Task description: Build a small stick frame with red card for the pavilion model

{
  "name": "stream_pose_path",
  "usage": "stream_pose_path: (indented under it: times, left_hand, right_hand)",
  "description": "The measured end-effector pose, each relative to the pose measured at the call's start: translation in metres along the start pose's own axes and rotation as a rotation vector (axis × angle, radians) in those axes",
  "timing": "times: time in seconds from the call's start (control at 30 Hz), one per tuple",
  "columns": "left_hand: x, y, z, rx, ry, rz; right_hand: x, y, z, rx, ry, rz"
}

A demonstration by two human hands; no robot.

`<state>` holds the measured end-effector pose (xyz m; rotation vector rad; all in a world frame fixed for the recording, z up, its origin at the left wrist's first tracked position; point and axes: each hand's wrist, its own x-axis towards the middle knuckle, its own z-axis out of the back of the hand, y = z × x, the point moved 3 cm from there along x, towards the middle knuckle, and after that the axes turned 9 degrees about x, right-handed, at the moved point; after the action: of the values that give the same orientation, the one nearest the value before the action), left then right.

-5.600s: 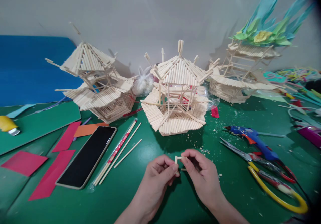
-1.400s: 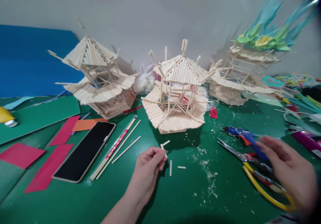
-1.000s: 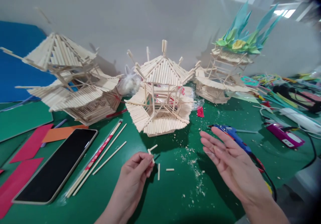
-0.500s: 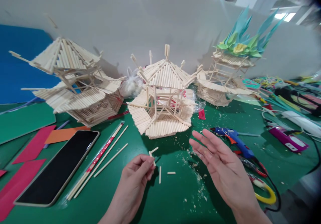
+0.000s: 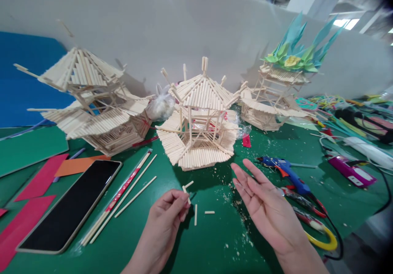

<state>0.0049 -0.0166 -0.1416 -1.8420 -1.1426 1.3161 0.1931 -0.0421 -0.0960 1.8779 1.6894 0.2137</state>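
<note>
My left hand (image 5: 167, 216) is closed in a pinch on a small piece of wooden stick (image 5: 189, 184), with a second short bit at an angle to it; whether the two are joined I cannot tell. Two short cut sticks lie on the green table beside it, one upright in view (image 5: 195, 215) and one crosswise (image 5: 209, 212). Holding nothing, my right hand (image 5: 270, 210) is palm up with its fingers spread, left of the blue glue gun (image 5: 287, 170). Behind both hands stands a pavilion model (image 5: 205, 159) made of wooden sticks.
More stick pavilions stand at left (image 5: 98, 128) and right (image 5: 260, 118). A phone (image 5: 70, 208), packaged chopsticks (image 5: 127, 186) and red paper (image 5: 39, 177) lie on the left. Yellow-handled pliers (image 5: 325, 241) and a purple power strip (image 5: 351, 171) are on the right. Wood crumbs dot the table.
My right hand has turned slightly and its fingers have shifted, staying open. My left hand keeps its pinch on the stick in nearly the same place.
</note>
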Motion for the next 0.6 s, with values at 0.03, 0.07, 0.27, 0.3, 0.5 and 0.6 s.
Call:
stream_pose_path:
  times: [0.03, 0.07, 0.27, 0.3, 0.5, 0.6]
  left_hand:
    - [-0.0002, -0.0001, 0.0001, 0.001, -0.002, 0.003]
    - [-0.0003, -0.0002, 0.0002, 0.001, -0.003, 0.004]
    - [0.0006, -0.0003, 0.0011, -0.003, 0.0, 0.003]
    - [0.0009, -0.0003, 0.001, -0.002, 0.0, 0.003]
    - [0.001, -0.0004, 0.0005, -0.002, 0.006, -0.011]
    - [0.0006, -0.0004, 0.001, -0.001, 0.004, -0.018]
  right_hand:
    - [0.0006, -0.0005, 0.0002, 0.014, -0.004, -0.008]
    - [0.0011, -0.001, 0.0003, 0.023, -0.007, -0.014]
    - [0.002, -0.0027, 0.0004, 0.039, -0.018, -0.017]
    - [0.002, -0.0027, 0.0004, 0.037, -0.015, -0.019]
    - [-0.0024, -0.0022, -0.0023, 0.017, 0.051, -0.084]
    - [-0.0059, -0.0028, -0.0058, -0.008, 0.114, -0.111]
